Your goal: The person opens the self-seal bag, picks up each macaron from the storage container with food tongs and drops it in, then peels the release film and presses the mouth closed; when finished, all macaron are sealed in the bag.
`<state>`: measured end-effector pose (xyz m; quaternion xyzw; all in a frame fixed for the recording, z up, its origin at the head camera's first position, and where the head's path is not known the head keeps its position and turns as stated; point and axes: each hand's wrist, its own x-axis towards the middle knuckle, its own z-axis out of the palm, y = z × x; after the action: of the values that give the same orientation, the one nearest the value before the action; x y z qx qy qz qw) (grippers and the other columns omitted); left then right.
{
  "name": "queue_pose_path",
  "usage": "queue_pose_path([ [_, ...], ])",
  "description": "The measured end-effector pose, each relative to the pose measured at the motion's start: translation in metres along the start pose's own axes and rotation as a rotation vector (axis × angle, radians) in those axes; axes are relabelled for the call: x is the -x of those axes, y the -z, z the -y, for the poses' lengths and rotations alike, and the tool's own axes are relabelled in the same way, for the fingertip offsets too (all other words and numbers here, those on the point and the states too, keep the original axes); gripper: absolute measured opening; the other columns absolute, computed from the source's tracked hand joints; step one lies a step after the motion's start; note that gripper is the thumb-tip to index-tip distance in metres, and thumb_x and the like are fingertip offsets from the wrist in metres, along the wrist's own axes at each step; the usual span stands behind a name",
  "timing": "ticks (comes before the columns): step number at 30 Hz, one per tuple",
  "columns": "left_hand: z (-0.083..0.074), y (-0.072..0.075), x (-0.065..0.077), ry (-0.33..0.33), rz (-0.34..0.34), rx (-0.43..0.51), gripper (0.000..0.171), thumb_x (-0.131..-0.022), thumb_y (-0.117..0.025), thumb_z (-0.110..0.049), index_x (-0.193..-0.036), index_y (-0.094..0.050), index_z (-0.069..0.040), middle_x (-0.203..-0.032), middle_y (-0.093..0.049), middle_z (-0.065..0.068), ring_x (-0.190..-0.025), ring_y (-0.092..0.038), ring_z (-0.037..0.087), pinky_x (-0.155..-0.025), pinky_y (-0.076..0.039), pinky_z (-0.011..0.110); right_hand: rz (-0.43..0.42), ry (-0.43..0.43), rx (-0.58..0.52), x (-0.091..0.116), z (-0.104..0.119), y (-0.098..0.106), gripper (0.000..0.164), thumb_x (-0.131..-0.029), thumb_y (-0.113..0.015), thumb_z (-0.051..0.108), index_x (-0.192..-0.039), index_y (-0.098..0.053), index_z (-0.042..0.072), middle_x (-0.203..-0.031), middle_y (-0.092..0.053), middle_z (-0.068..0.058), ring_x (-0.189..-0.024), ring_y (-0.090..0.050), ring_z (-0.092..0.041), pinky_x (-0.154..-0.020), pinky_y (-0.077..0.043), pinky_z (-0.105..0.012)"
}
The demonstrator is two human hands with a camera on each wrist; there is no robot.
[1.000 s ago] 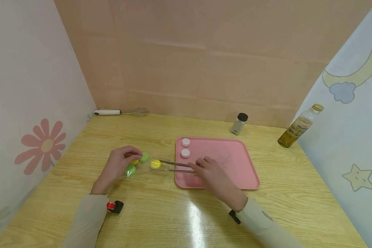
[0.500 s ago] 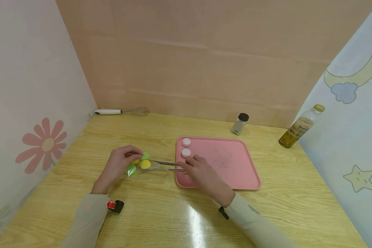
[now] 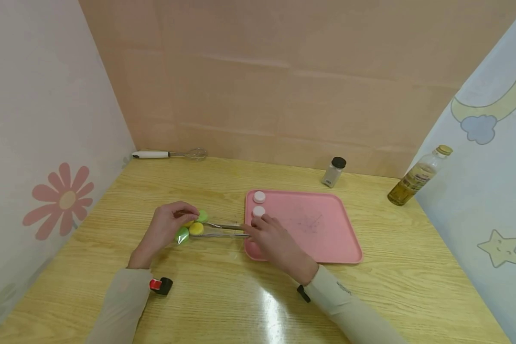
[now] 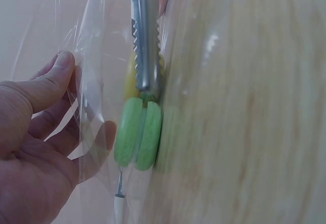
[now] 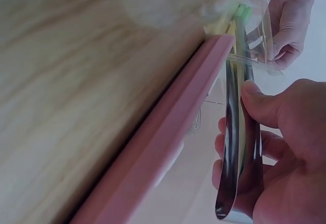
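My left hand [image 3: 165,224] pinches the edge of a clear plastic bag [image 4: 94,76] lying on the table. Inside the bag are green macarons [image 3: 182,235], one shown edge-on in the left wrist view, and a second yellow one partly hidden by my fingers. My right hand [image 3: 277,243] grips metal tongs [image 5: 252,158], thumb on one arm and fingers on the other. The tongs reach leftward through the bag's mouth, their tips at a yellow macaron [image 3: 196,229] beside the green ones. Whether the tips still squeeze it, I cannot tell.
The pink tray [image 3: 327,229] lies under and right of my right hand, with two pale pink macarons [image 3: 259,197] along its left side. A whisk [image 3: 167,154] lies at the back left. A black-capped jar [image 3: 334,172] and an oil bottle [image 3: 419,177] stand at the back right.
My right hand has moved left with the tongs, carrying the yellow macaron deeper into the bag, up to the green ones. My left hand has stayed in place on the bag.
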<state>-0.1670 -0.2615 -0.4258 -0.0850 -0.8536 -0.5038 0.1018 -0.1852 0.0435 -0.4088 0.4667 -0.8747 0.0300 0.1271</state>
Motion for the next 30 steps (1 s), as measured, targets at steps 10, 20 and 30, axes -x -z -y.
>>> queue_pose_path([
  [10, -0.0019, -0.0007, 0.0009, 0.009, 0.002, 0.005, 0.009, -0.095, -0.071, -0.01, -0.101, -0.076, -0.004, -0.102, -0.073, 0.008, -0.091, -0.067, 0.023, -0.077, -0.054, 0.023, 0.006, -0.006, 0.005, 0.0002, 0.0006, -0.0011, 0.048, -0.088, -0.08, 0.008, -0.133, -0.066, 0.013, -0.105, -0.057, -0.003, -0.09, -0.043, -0.019, -0.077, -0.043, -0.032],
  [20, 0.0006, -0.0009, 0.0006, 0.012, -0.007, -0.022, 0.007, -0.096, -0.07, -0.008, -0.1, -0.076, -0.006, -0.101, -0.073, 0.007, -0.09, -0.067, 0.022, -0.077, -0.053, 0.024, -0.02, 0.012, 0.04, 0.0011, -0.0002, -0.0029, 0.047, -0.087, -0.082, 0.009, -0.132, -0.066, 0.013, -0.107, -0.058, -0.004, -0.091, -0.045, -0.02, -0.078, -0.044, -0.031],
  [30, 0.0, -0.0008, 0.0003, 0.006, -0.008, -0.036, 0.007, -0.095, -0.071, -0.007, -0.1, -0.076, -0.007, -0.101, -0.073, 0.006, -0.089, -0.067, 0.02, -0.076, -0.054, 0.024, -0.059, 0.014, 0.023, 0.0045, -0.002, -0.0031, 0.046, -0.087, -0.081, 0.013, -0.13, -0.066, 0.013, -0.11, -0.061, -0.007, -0.096, -0.052, -0.021, -0.081, -0.049, -0.035],
])
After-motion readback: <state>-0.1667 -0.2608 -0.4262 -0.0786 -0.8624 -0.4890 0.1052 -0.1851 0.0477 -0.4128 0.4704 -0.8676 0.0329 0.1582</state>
